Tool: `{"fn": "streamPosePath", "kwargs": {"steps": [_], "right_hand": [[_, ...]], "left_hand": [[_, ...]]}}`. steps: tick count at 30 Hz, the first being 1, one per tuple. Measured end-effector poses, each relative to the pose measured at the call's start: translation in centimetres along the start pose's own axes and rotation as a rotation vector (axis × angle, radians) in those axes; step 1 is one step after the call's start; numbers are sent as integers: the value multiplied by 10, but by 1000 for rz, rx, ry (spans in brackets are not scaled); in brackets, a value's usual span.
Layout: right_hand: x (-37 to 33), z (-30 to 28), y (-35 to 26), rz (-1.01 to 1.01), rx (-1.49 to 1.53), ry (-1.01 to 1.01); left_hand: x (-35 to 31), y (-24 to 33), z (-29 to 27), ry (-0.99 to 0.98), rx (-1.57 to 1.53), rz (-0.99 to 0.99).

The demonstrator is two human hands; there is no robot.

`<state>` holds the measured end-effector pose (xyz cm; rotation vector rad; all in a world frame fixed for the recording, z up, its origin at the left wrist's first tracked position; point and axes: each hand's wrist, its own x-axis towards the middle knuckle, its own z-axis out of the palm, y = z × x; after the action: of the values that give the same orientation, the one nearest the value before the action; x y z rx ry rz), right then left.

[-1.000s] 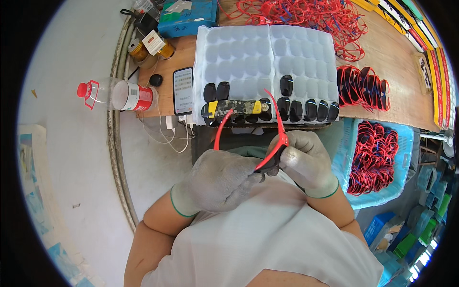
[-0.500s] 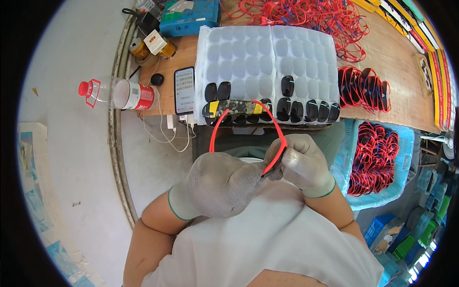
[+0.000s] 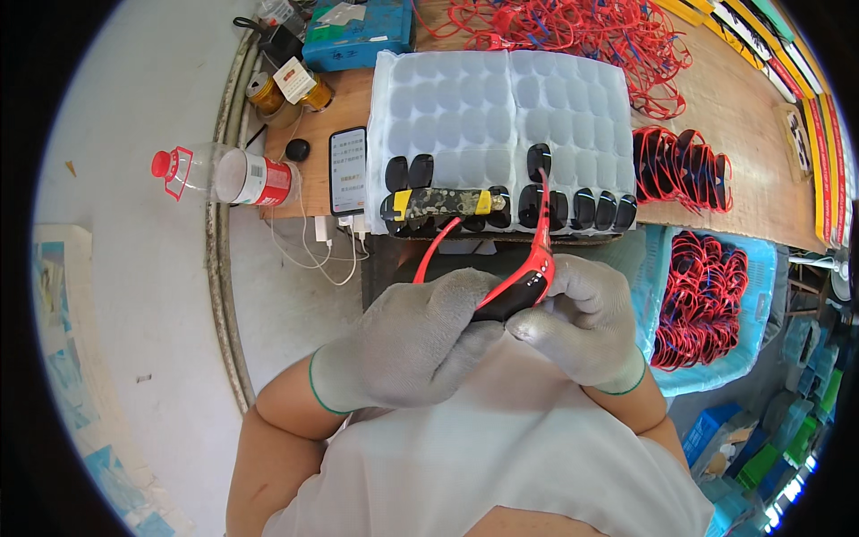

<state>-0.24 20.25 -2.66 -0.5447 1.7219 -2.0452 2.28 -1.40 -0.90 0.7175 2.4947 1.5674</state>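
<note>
Both my hands wear grey gloves and hold one pair of red sunglasses (image 3: 535, 267) in front of my chest. My left hand (image 3: 416, 338) is closed round one side of the frame, hiding most of that side. Thumb and fingers of my right hand (image 3: 586, 320) pinch the other side at a dark lens (image 3: 514, 300). One red temple points up and away from me, the other rises beside my left hand. Beyond my hands lies a white moulded lens tray (image 3: 456, 107) with black lenses (image 3: 583, 208) in its near rows. A yellow-and-camouflage wrapped tool (image 3: 443, 204) rests across them.
Red frames (image 3: 555, 31) are heaped at the back of the table (image 3: 752, 170). A row of red sunglasses (image 3: 682, 168) stands right of the tray. A light-blue crate (image 3: 759, 295) holds many more. Left are a phone (image 3: 348, 170), a large bottle (image 3: 199, 170) and a blue box (image 3: 358, 40).
The sunglasses have turned in my hands, so a dark lens and the temple on the right now show. My right hand has shifted slightly right and down.
</note>
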Motion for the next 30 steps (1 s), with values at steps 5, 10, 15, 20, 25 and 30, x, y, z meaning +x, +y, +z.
{"fn": "streamPosePath", "kwargs": {"steps": [5,10,15,20,25,30], "right_hand": [[-3,-3,1,154,99,32],[-4,-5,12,127,153,-52],[-4,-1,32,46,179,59],[18,-15,26,-337,-380,16],[17,-39,11,-429,-623,-297],[17,-40,11,-386,-521,-245]], "left_hand": [[1,13,13,96,183,55],[-5,14,15,73,228,191],[0,10,12,28,308,87],[18,17,-17,-330,357,-118],[46,-20,-40,263,-100,-462],[70,-135,-33,97,921,-556]]}}
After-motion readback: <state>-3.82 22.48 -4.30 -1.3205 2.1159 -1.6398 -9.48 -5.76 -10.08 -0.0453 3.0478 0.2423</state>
